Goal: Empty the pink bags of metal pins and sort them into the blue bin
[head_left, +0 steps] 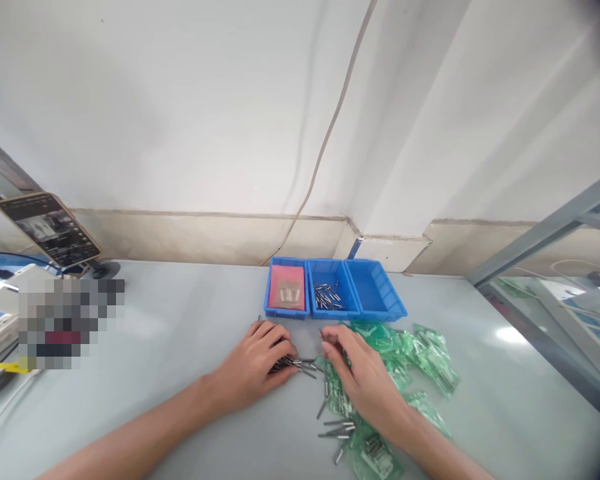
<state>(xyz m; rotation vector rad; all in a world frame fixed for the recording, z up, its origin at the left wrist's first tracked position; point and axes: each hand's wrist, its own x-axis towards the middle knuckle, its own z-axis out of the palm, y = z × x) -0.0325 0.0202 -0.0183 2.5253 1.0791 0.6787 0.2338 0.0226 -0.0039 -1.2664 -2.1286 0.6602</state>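
My left hand [259,363] rests on the grey table, fingers curled around a bundle of small metal pins [293,364] whose tips stick out to the right. My right hand [360,377] lies just right of it, fingers bent and pinched near the pin tips, over a heap of small green plastic bags [420,357]. More loose pins [337,430] lie on the table under my right wrist. Three blue bins stand behind the hands: the left bin [287,291] holds a pink bag, the middle bin [330,291] holds pins, the right bin [377,291] looks empty.
A phone [50,229] on a stand is propped at the far left, with devices and a cable beside it. A metal frame [545,233] with a glass panel borders the table on the right. A wall with a hanging cable [325,140] rises behind the bins.
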